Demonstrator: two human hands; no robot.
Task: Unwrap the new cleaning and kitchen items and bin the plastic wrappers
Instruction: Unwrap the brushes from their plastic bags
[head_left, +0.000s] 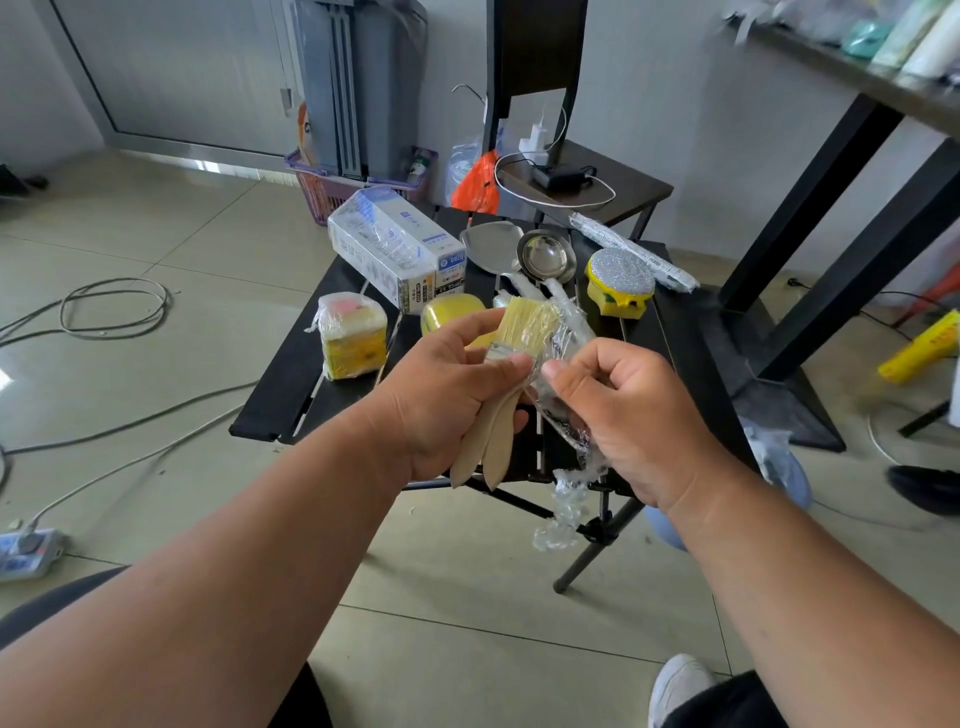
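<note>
Head view shows two brushes held together above the front of a small black folding table. Each brush has pale yellow bristles, a metal band and a light wooden handle; the two handles point down and toward the person, side by side. The left hand grips the brushes at the metal band, its fingers curled round them and the thumb on top. The right hand pinches a clear plastic wrapper between thumb and fingers. This wrapper is crinkled and shiny; one part of it lies against the bristles, and its twisted tail hangs down below the hand, past the table edge.

On the table I count one long white box in clear film, one wrapped pack of yellow and pink sponges at the left, and one yellow sponge partly hidden behind the left hand. Behind the brushes lie one metal spatula and one metal ladle, their handles in clear film. At the right stands one scrubber with a silver top and a yellow base, and behind it lies one long roll in plastic.
</note>
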